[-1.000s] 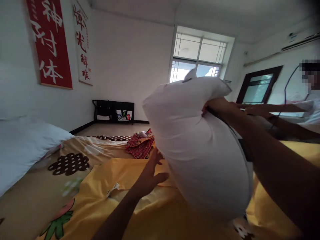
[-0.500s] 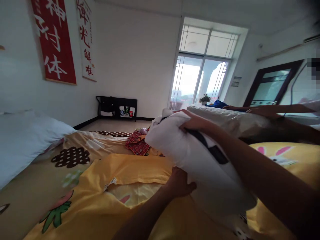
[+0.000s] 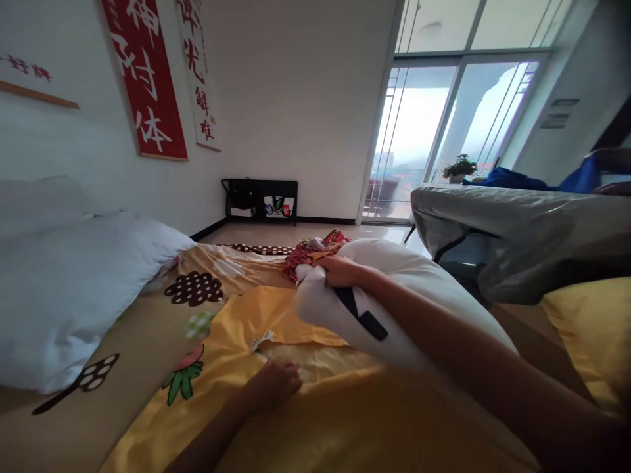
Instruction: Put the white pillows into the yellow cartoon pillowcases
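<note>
In the head view my right hand [image 3: 340, 270] is closed around the far end of a white pillow [image 3: 424, 263], which has a black strip along its side. The pillow slants over the right part of a yellow pillowcase [image 3: 290, 309] spread flat with its opening toward the middle. My left hand [image 3: 276, 382] lies at the near edge of that opening, fingers curled on the cloth; its fingertips are partly hidden. Part of the pillow's near end is behind my right forearm.
A patterned bed sheet [image 3: 197, 328] lies beneath. At left rests another white pillow [image 3: 98, 276]; a red checked cloth [image 3: 296, 259] is beyond. Yellow bedding [image 3: 591, 328] sits at right, before a plastic-covered table [image 3: 493, 203] with blue cloth [image 3: 513, 179] and a potted plant [image 3: 459, 167].
My left hand has come away from the pillow's side to the left, onto the pillowcase opening. My right hand has lowered the pillow's far end. The view has turned left.
</note>
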